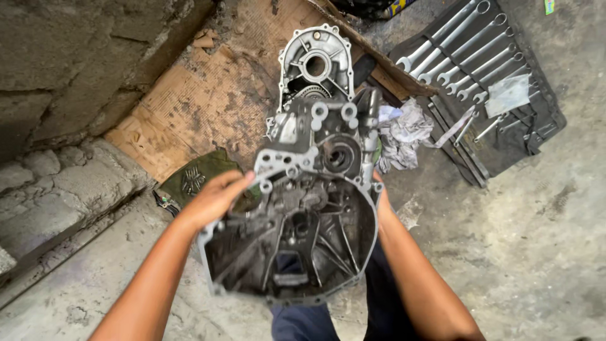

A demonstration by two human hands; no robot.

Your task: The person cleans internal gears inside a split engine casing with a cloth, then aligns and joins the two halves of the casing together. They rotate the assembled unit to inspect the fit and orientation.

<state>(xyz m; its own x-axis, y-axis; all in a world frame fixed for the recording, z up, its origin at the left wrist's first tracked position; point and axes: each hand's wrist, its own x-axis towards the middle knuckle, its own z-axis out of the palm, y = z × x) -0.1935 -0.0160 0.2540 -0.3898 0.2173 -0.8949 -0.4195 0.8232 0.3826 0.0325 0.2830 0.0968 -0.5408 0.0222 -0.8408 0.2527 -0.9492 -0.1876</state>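
A person grips a grimy aluminium gearbox housing (297,233) with both bare hands at the centre of the frame, its ribbed, bell-shaped hollow facing the camera. The left hand (214,199) is clamped on the casing's upper-left rim, fingers curled over the bolt flange; the right hand (380,192) presses against the right edge, mostly hidden behind the metal, so how its fingers close cannot be told. Just above, in the upper middle of the frame, a second housing half (315,63) lies on a stained sheet of cardboard (202,101), its round bearing bore showing. A crumpled grey rag (404,132) sits just right of the casings. In the upper right, a row of combination spanners (467,44) rests on a dark tool roll (536,126) spread over the concrete floor (536,252). A green cloth pouch (196,177) lies near the left hand, beside rough stone blocks (57,177).
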